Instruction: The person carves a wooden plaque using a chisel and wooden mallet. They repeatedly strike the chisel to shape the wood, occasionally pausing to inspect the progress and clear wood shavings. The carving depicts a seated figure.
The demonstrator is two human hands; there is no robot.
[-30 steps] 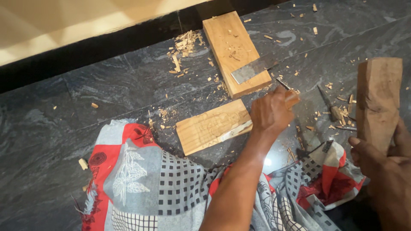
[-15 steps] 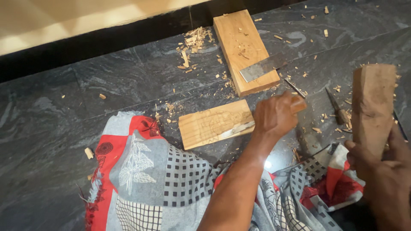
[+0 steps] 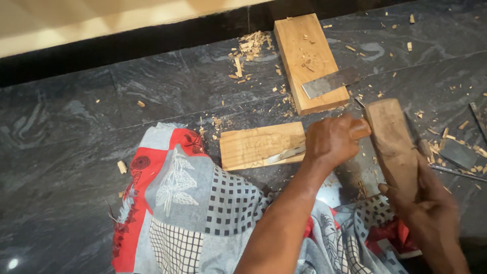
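Gripping a chisel [image 3: 324,144], the left hand [image 3: 332,142] sits centre-right of frame, fingers wrapped tight round the wooden handle, whose end pokes out toward the right; the metal blade runs left over the small carved board [image 3: 261,146]. Right hand [image 3: 426,203], lower right of frame, is closed round the bottom of a thick wooden mallet block [image 3: 393,147], which stands tilted with its top just beside the chisel's handle end; I cannot tell if they touch.

Handling, as a judgement: mallet block looks dense and heavy-ish, stiff, rough enough not to slip; best held low at the narrower end, as now. Chisel is rigid with a sharp edge, so take it by the handle only. Small board is light and could slide on the polished dark stone floor [image 3: 76,127], nothing visibly clamps it.

Larger plank [image 3: 304,50] lies top centre with a flat metal blade [image 3: 329,83] on its near end. Wood chips [image 3: 248,45] scattered nearby. Patterned cloth [image 3: 182,203] covers the lower middle. More tools [image 3: 456,152] at right edge, blurred.
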